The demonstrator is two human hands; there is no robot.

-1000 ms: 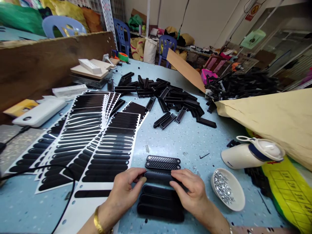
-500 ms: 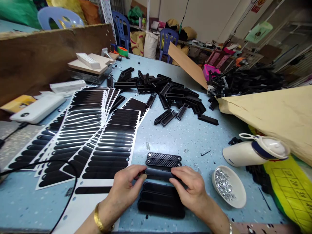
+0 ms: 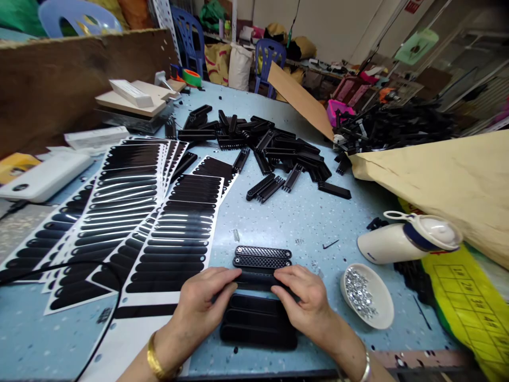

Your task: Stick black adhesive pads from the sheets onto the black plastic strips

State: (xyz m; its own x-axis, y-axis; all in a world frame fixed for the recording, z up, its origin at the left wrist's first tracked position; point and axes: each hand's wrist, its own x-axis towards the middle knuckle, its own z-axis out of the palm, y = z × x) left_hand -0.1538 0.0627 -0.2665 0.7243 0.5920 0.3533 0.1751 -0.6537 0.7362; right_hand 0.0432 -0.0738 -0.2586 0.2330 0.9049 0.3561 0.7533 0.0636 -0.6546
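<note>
Near the table's front edge, the left hand (image 3: 202, 302) and right hand (image 3: 306, 302) pinch one black strip (image 3: 256, 279) at its ends. Both grips are closed on it, just behind three finished strips (image 3: 258, 323).

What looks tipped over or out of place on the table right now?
The white jug lies on its side right of the hands, beside the bowl of small silver parts. No spill shows. The black strips further back lie in a loose heap.

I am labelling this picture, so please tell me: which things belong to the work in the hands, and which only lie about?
In the work:
left hand and right hand, both pressing on one black strip
finished strips beneath it
two grid-faced strips above it
sticker sheets

Lying about:
bowl of screws
white jug
pile of black parts
tape roll
</note>
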